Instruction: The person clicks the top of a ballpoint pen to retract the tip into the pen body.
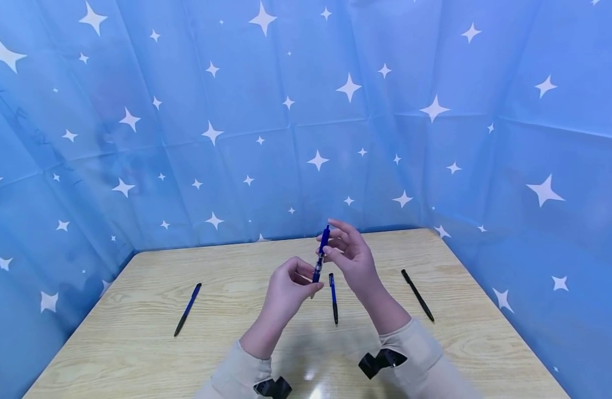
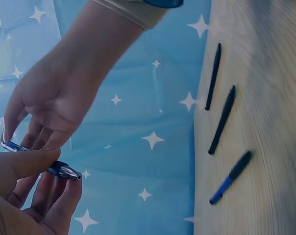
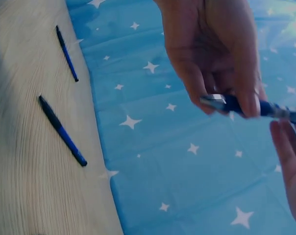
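Note:
A blue pen with a silvery tip (image 1: pixel 324 239) is held up at a slant above the table, button end uppermost. My left hand (image 1: pixel 287 288) pinches its lower part between thumb and fingers, close to the tip (image 2: pixel 69 171). Higher on the barrel, my right hand (image 1: pixel 355 260) holds the pen by thumb and fingers, its index finger raised near the button end. Below the hands, a blue pen with a black grip (image 1: pixel 334 302) lies on the table.
On the wooden table (image 1: pixel 226 354), another blue and black pen (image 1: pixel 188 310) lies to the left and a black pen (image 1: pixel 417 295) to the right. A blue star-patterned curtain (image 1: pixel 286 166) hangs behind and along both sides.

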A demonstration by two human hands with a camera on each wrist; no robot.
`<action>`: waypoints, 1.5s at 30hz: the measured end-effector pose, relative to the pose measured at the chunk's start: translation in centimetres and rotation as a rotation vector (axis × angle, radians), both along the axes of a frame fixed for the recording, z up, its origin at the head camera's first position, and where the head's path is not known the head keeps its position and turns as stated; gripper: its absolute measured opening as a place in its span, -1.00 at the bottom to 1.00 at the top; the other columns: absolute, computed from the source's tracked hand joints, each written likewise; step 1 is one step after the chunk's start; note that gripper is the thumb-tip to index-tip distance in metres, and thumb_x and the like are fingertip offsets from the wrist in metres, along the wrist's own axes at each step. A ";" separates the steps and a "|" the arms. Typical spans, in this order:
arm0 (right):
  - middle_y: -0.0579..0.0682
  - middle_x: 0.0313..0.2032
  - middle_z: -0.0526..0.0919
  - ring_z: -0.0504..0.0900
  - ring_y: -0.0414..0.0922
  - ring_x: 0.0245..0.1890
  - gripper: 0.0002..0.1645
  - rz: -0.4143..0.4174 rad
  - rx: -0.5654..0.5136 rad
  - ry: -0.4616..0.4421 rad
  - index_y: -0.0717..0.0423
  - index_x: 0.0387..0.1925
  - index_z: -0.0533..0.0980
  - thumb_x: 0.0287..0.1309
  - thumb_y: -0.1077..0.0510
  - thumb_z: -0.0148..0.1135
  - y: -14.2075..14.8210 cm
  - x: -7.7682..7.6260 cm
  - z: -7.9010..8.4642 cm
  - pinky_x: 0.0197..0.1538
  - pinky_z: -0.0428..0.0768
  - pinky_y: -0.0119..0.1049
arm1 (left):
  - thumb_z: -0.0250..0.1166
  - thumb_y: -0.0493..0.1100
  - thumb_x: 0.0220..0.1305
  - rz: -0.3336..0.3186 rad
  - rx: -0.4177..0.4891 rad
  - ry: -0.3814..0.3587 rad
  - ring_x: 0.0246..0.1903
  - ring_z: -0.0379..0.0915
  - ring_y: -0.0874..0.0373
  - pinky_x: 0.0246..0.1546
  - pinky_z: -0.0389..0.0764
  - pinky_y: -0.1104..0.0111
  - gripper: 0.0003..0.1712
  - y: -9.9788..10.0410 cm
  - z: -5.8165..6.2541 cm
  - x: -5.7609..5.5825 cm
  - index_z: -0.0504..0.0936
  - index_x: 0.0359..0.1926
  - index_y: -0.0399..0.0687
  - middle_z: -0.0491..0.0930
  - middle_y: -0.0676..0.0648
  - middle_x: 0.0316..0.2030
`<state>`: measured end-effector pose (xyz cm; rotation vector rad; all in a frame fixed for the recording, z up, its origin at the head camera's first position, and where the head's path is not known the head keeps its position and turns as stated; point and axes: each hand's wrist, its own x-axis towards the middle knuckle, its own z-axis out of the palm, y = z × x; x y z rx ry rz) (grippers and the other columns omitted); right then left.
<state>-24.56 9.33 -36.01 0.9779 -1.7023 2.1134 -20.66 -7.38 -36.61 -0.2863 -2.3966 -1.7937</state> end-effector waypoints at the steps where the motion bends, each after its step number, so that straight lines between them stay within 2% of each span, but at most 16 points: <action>1: 0.17 -0.02 0.53 0.62 0.04 -0.12 -0.35 0.012 0.028 0.004 0.04 0.38 0.27 0.31 0.40 0.11 0.1 -0.1 0.0 -0.14 0.67 -0.11 | 0.51 -0.35 0.02 0.004 -0.008 0.003 -0.37 0.58 0.09 -0.39 0.66 0.27 -0.73 -0.2 0.0 0.0 0.62 -0.26 -0.12 0.61 -0.03 -0.36; 4: 0.24 0.07 0.46 0.58 0.01 -0.07 -0.25 0.027 0.139 0.019 0.06 0.44 0.15 0.28 0.42 0.12 0.6 -0.2 0.2 -0.10 0.65 -0.11 | 0.50 -0.34 0.03 0.020 -0.033 0.009 -0.35 0.57 0.09 -0.38 0.66 0.27 -0.73 -1.0 -0.3 -0.1 0.62 -0.25 -0.12 0.61 -0.03 -0.35; 6: 0.27 0.10 0.43 0.56 0.08 -0.04 -0.21 0.034 0.203 0.017 0.04 0.46 0.12 0.28 0.42 0.13 0.8 -0.3 0.3 -0.06 0.64 -0.11 | 0.50 -0.35 0.03 0.029 -0.046 0.011 -0.34 0.57 0.08 -0.38 0.65 0.27 -0.73 -1.5 -0.4 -0.2 0.63 -0.24 -0.12 0.61 -0.03 -0.35; 10: 0.27 0.13 0.44 0.52 0.23 0.01 -0.21 0.026 0.318 -0.002 0.01 0.46 0.12 0.28 0.37 0.16 1.4 -0.5 0.4 0.00 0.61 -0.13 | 0.48 -0.36 0.05 0.039 -0.069 0.026 -0.34 0.58 0.08 -0.38 0.66 0.27 -0.72 -2.6 -0.8 -0.5 0.64 -0.19 -0.11 0.60 -0.04 -0.35; 13: 0.21 0.12 0.47 0.51 0.26 0.02 -0.25 0.006 0.407 -0.016 0.00 0.44 0.17 0.29 0.31 0.20 1.8 -0.6 0.2 0.03 0.58 -0.07 | 0.47 -0.38 0.06 0.045 -0.085 0.036 -0.36 0.58 0.08 -0.39 0.66 0.27 -0.66 -3.3 -1.1 -0.9 0.64 -0.12 -0.10 0.60 -0.05 -0.36; 20: 0.02 0.12 0.50 0.52 0.10 0.06 -0.31 -0.052 0.614 0.020 0.02 0.38 0.27 0.27 0.21 0.26 2.9 -0.8 -0.9 0.14 0.46 0.12 | 0.44 -0.44 0.05 0.095 -0.164 0.044 -0.39 0.57 0.10 -0.42 0.64 0.28 -0.51 -5.6 -2.1 -1.5 0.61 0.03 -0.08 0.59 -0.04 -0.38; 25: -0.08 0.13 0.48 0.48 -0.03 0.10 -0.32 -0.097 0.755 0.074 -0.01 0.35 0.32 0.23 0.14 0.32 3.7 -1.0 -2.0 0.16 0.43 0.11 | 0.43 -0.44 0.08 0.131 -0.241 0.047 -0.39 0.59 0.12 -0.44 0.64 0.29 -0.40 -7.3 -2.6 -1.8 0.53 0.16 -0.05 0.58 -0.04 -0.34; 31: -0.09 0.11 0.47 0.46 -0.02 0.11 -0.32 -0.093 0.936 0.081 -0.03 0.34 0.32 0.22 0.08 0.34 4.7 -1.0 -3.1 0.09 0.48 0.02 | 0.39 -0.46 0.10 0.148 -0.331 0.044 -0.41 0.58 0.14 -0.47 0.62 0.32 -0.27 -9.4 -3.4 -2.0 0.42 0.28 0.02 0.56 -0.06 -0.30; 36: -0.11 0.10 0.47 0.47 -0.06 0.09 -0.31 -0.077 1.023 0.058 -0.01 0.33 0.34 0.20 0.09 0.37 5.5 -0.7 -4.0 0.09 0.50 -0.01 | 0.40 -0.46 0.09 0.159 -0.421 0.037 -0.44 0.57 0.16 -0.51 0.60 0.32 -0.25 -11.2 -4.1 -1.9 0.41 0.30 0.04 0.55 -0.05 -0.32; 45: -0.03 0.13 0.47 0.47 0.04 0.12 -0.30 -0.044 1.094 0.026 0.08 0.33 0.34 0.22 0.03 0.35 6.9 -0.5 -5.5 0.09 0.49 0.02 | 0.38 -0.46 0.10 0.172 -0.535 -0.041 -0.63 0.51 0.18 -0.59 0.54 0.34 -0.27 -14.1 -5.1 -2.0 0.43 0.30 -0.01 0.60 -0.08 -0.33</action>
